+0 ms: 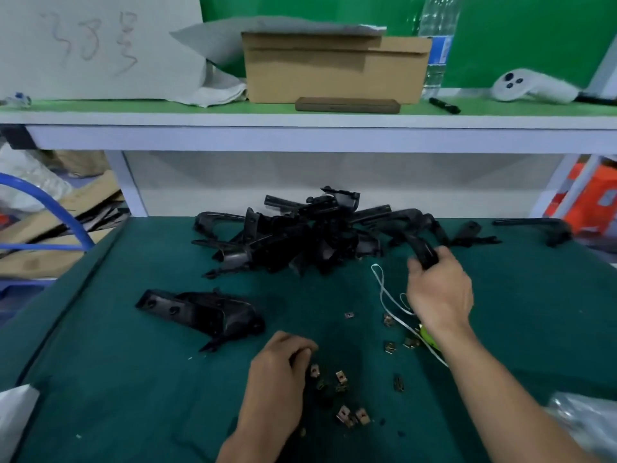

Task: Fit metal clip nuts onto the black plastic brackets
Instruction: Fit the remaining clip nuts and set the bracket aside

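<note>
A heap of black plastic brackets (pixel 300 235) lies at the back of the green mat. My right hand (pixel 439 292) is closed around the near end of one curved black bracket (pixel 422 248) at the heap's right edge. Several brass-coloured metal clip nuts (pixel 344 414) are scattered on the mat in front. My left hand (pixel 280 372) rests knuckles-up among them, its fingertips pinching at one clip nut (pixel 314 369); whether it holds the nut I cannot tell. Two stacked brackets (pixel 203 312) lie apart at the left.
A white cord (pixel 384 292) and a yellow-green item (pixel 425 334) lie by my right wrist. A clear plastic bag (pixel 581 419) sits at the front right. The shelf above holds a cardboard box (pixel 334 68), a bottle (pixel 437 41) and a white controller (pixel 531 86). Loose brackets (pixel 534 227) lie far right.
</note>
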Demonstrator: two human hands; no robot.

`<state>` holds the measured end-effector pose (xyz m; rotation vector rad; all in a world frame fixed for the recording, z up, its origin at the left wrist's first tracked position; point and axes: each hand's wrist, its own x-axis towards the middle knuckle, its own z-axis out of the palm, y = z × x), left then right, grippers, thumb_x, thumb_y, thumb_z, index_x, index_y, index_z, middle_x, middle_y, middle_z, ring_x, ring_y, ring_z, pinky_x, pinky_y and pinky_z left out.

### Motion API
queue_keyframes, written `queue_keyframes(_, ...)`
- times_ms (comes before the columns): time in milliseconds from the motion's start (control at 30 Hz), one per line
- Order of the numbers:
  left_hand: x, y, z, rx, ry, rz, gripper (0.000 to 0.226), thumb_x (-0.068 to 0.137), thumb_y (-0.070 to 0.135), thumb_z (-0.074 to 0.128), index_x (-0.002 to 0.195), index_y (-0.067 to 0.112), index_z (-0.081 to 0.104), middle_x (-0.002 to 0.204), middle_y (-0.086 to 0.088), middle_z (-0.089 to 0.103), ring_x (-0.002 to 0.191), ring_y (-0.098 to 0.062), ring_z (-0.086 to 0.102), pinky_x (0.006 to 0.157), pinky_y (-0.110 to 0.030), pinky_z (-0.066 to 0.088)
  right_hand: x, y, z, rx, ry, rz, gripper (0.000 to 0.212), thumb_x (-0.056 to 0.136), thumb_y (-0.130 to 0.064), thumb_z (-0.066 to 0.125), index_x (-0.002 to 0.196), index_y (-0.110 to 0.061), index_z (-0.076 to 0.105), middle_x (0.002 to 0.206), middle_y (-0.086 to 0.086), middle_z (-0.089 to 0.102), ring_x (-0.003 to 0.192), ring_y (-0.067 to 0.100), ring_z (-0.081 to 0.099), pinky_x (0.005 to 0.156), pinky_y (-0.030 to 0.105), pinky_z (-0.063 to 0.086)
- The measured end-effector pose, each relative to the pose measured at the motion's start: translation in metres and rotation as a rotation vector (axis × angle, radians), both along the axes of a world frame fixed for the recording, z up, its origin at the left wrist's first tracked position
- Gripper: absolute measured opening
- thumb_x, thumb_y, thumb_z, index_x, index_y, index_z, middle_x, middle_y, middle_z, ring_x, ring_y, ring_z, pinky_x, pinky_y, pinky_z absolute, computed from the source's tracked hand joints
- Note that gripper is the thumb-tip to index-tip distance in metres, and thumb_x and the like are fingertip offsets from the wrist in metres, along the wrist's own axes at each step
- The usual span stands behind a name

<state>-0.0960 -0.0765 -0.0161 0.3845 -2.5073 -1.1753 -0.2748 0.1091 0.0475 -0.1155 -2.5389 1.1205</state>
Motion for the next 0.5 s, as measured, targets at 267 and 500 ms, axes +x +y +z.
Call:
queue_keyframes(267, 0.002, 0.010, -0.004, -0.002, 0.072, 0.028, 0.033, 0.083, -0.003, 0.075, 0.093, 0.028, 0.080, 0.091, 0.030, 0.065, 0.091, 0.014, 0.060, 0.075, 0.003, 0.037, 0.117, 0.031, -0.008, -0.883, -0.543, 0.516, 0.028, 0.099, -0.029, 0.060, 0.078, -0.011, 0.061, 0.058, 0.016, 0.049, 0.042, 0.021, 0.034, 0.045, 0.029, 0.026)
queue_keyframes(500, 0.003, 0.014, -0.002, 0.014, 0.080, 0.035, 0.039, 0.096, 0.007, 0.065, 0.084, 0.045, 0.066, 0.093, 0.021, 0.067, 0.090, 0.014, 0.058, 0.071, 0.001, 0.037, 0.128, 0.042, -0.034, -0.885, -0.620, 0.509, 0.014, 0.092, -0.018, 0.070, 0.092, -0.005, 0.065, 0.071, 0.020, 0.067, 0.053, 0.028, 0.061, 0.048, 0.029, 0.046)
